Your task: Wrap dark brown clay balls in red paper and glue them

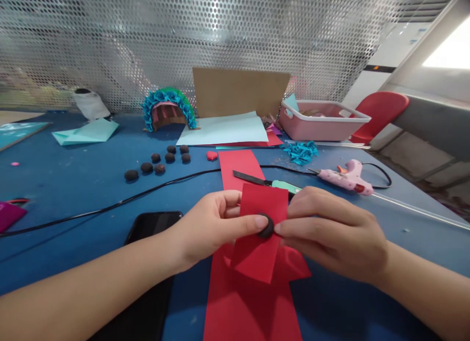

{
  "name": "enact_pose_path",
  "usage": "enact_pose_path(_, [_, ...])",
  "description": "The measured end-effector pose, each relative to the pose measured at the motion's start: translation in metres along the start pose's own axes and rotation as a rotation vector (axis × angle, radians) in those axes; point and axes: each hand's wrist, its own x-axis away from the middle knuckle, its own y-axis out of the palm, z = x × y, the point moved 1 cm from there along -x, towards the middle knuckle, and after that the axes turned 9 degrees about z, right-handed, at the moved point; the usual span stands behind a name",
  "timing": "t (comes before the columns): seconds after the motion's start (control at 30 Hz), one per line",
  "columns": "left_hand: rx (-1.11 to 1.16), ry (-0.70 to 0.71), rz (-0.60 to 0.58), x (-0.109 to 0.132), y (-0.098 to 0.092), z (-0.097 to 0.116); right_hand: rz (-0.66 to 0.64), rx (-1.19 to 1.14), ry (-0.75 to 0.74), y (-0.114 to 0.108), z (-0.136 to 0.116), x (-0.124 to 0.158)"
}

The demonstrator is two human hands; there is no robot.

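Observation:
My left hand [213,228] and my right hand [330,233] meet over a small piece of red paper [262,209], held just above a long red paper strip [253,302] on the blue table. Both thumbs press a small dark ball [266,227] against the red piece. The fingers of both hands are closed in a pinch on the paper and ball. Scissors with a mint handle [273,183] lie just behind my hands.
Several dark balls [159,160] lie to the left, with a black cable [110,206] and a black phone [152,223]. A pink glue gun [345,177], pink basket [323,121], cardboard sheet [238,91], pale blue paper [227,128] and a teal-trimmed arch [169,108] stand further back.

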Motion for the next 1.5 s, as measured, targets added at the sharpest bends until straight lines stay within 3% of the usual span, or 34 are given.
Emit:
enact_pose_path(0.13, [-0.016, 0.051, -0.018, 0.001, 0.002, 0.0, 0.07, -0.01, 0.138, 0.004, -0.005, -0.002])
enact_pose_path(0.33, [-0.095, 0.115, 0.028, 0.001, 0.002, -0.001, 0.077, -0.017, 0.29, 0.008, -0.006, 0.0])
enact_pose_path(0.67, [-0.044, 0.117, 0.088, 0.0, -0.003, -0.002, 0.039, 0.138, -0.053, 0.003, -0.005, 0.008])
enact_pose_path(0.87, [-0.108, 0.14, 0.052, 0.001, 0.001, -0.002, 0.07, 0.11, 0.034, 0.004, -0.007, 0.002])
enact_pose_path(1.07, [-0.136, 0.165, 0.051, 0.0, 0.001, -0.002, 0.059, 0.044, 0.256, 0.011, -0.005, 0.006])
enact_pose_path(1.3, [-0.061, 0.023, -0.017, 0.0, 0.0, -0.004, 0.115, 0.068, 0.084, 0.011, -0.006, 0.008])
enact_pose_path(1.5, [-0.059, 0.001, -0.045, -0.001, -0.001, -0.003, 0.088, 0.062, 0.095, 0.01, -0.006, 0.008])
